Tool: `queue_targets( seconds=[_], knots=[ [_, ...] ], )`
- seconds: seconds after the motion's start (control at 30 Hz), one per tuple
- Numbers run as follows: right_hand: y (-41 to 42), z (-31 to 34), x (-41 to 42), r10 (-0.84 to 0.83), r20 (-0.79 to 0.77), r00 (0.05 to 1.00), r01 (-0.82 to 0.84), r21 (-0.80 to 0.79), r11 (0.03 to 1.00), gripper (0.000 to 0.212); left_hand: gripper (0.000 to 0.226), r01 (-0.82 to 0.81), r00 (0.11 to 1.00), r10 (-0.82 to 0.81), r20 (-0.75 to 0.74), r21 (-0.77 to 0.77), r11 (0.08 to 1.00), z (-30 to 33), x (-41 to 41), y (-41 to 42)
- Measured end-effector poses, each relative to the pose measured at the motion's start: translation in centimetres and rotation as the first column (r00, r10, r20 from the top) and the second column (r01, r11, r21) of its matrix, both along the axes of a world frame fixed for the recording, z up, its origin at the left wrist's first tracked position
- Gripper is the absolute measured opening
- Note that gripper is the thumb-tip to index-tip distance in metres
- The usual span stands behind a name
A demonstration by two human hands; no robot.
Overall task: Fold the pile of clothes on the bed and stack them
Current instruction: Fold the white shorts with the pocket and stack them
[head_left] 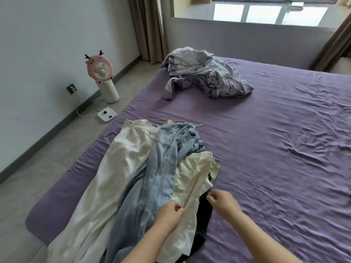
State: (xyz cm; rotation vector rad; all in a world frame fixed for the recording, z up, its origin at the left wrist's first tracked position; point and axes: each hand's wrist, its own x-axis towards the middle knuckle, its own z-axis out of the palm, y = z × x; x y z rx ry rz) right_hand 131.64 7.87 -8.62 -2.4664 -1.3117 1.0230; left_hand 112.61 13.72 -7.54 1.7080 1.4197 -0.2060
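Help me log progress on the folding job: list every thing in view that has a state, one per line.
Light blue jeans: unfolded, draped on top of the pile.
Cream garments: unfolded, crumpled under the jeans.
Dark garment: unfolded, mostly buried at the pile's right edge.
Purple patterned bedding: bunched at the bed's far end.
Bed sheet: spread, wrinkled.
Pink fan: upright on the floor.
Left hand: curled over the pile.
Right hand: curled beside the dark garment.

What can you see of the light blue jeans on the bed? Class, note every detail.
The light blue jeans look like faded denim, unfolded and rumpled. They lie lengthwise on top of the cream garments, waistband bunched at the far end, legs running toward the person. The left hand touches the near part. A dark garment lies to their right.
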Motion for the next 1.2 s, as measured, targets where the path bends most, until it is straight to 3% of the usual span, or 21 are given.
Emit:
queue_targets(
  seconds=[0.17, 0.37, 0.53, 0.6, 0.7, 0.8, 0.93, 1.03, 1.2],
  knots=[
    [4.9, -3.2, 2.6, -0.087, -0.044, 0.995, 0.087, -0.016, 0.996, 0.027, 0.028, 0.05, 0.998, -0.05, 0.03, 0.007, 0.999, -3.2, 4.0, 4.7],
    [11.4, -6.6, 5.7, -0.169, -0.083, 0.982, 0.177, 0.096, 0.98, 0.055, 0.037, 0.025, 0.996, -0.03, 0.087, 0.06, 0.998, -6.8, 8.5, 9.6],
    [15.5, -8.0, 8.2, -0.048, -0.048, 0.998, 0.05, 0.026, 0.998, 0.063, 0.04, 0.066, 0.997, -0.067, 0.028, 0.011, 0.998, -9.3, 10.1, 10.7],
    [16.1, -8.3, 8.8, 0.047, -0.032, 0.998, -0.047, -0.008, 0.999, 0.061, 0.03, 0.068, 0.998, -0.068, -0.005, -0.011, 0.998, -9.7, 10.2, 10.6],
    [16.0, -7.5, 8.9, 0.021, 0.002, 1.0, -0.021, -0.016, 1.0, 0.048, 0.016, 0.038, 0.999, -0.038, 0.015, -0.001, 0.999, -9.4, 9.8, 10.0],
    [15.3, -5.3, 7.9, 0.043, 0.014, 0.999, -0.044, 0.067, 0.997, 0.019, 0.011, -0.034, 0.997, 0.03, 0.073, 0.056, 0.998, -8.0, 9.3, 9.5],
    [15.3, 0.2, 5.3, 0.071, -0.012, 0.997, -0.066, 0.235, 0.97, 0.016, 0.051, -0.215, 0.944, 0.184, 0.274, 0.09, 0.972, -3.8, 9.3, 9.1],
    [15.1, 5.4, 3.4, 0.075, -0.075, 0.994, -0.039, 0.394, 0.918, 0.01, 0.066, -0.289, 0.884, 0.203, 0.422, 0.151, 0.945, 0.8, 9.3, 8.9],
    [12.8, 13.8, 1.5, 0.088, -0.139, 0.986, 0.007, 0.571, 0.821, 0.011, 0.037, -0.391, 0.82, 0.204, 0.534, 0.265, 0.881, 9.2, 7.3, 7.5]
  ],
)
